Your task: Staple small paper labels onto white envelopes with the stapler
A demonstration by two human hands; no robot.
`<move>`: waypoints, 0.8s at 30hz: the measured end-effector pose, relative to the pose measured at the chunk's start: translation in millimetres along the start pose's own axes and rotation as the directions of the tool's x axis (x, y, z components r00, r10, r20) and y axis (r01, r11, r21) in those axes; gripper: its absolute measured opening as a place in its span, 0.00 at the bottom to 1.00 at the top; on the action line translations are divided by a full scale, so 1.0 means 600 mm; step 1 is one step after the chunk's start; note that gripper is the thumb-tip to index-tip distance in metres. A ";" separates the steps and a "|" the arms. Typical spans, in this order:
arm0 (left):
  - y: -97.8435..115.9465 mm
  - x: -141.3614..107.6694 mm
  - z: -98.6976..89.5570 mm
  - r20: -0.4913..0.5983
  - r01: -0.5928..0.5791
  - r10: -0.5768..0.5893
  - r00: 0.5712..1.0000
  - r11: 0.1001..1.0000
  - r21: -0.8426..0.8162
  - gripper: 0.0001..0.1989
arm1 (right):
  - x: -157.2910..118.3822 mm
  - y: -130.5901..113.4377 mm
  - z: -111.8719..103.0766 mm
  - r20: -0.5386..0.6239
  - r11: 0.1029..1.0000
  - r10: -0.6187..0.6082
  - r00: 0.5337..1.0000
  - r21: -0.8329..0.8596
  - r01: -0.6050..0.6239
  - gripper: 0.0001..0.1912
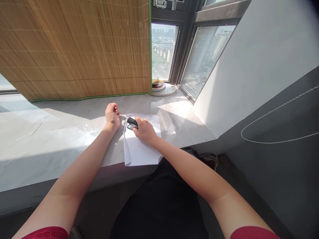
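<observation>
White paper sheets (141,151) lie on the pale windowsill, their front edge reaching over the sill's edge and the left side creased. My right hand (145,130) is wrapped round a black stapler (132,122) above the upper part of the paper. The stapler points left, its jaws near the paper's top left corner. Small print shows at the paper's top right. My left hand (112,114) rests on the sill just left of the paper, its fingers curled in; nothing can be made out in it.
A bamboo blind (74,49) hangs behind the sill (62,142). Stacked plates (159,88) stand in the window corner. Clear plastic (168,122) lies right of the paper. A beaded cord (274,142) loops at the right.
</observation>
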State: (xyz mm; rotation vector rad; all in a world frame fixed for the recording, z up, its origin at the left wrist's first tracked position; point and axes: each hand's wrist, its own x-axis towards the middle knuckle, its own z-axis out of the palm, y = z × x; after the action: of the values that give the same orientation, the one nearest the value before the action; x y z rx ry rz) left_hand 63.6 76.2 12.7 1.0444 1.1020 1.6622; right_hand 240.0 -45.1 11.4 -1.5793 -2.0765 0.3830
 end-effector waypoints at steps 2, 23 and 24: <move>0.000 0.000 -0.001 0.000 0.007 -0.007 1.000 1.000 -0.008 0.27 | 0.000 0.003 0.001 -0.002 1.000 -0.025 1.000 0.014 0.025 0.14; -0.021 0.012 -0.007 0.101 0.104 -0.090 0.991 0.985 -0.137 0.10 | -0.065 0.269 -0.166 -0.014 0.993 -0.060 0.998 0.099 0.061 0.16; -0.020 0.013 -0.007 0.103 0.109 -0.094 0.990 0.984 -0.142 0.10 | -0.062 0.278 -0.177 -0.043 0.991 -0.045 0.998 0.120 0.050 0.17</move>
State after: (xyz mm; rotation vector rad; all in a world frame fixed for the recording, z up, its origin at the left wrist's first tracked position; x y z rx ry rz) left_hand 59.9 85.2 1.2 0.9468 0.9398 1.5709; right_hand 441.0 -40.6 7.9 -1.4531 -2.0170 0.4486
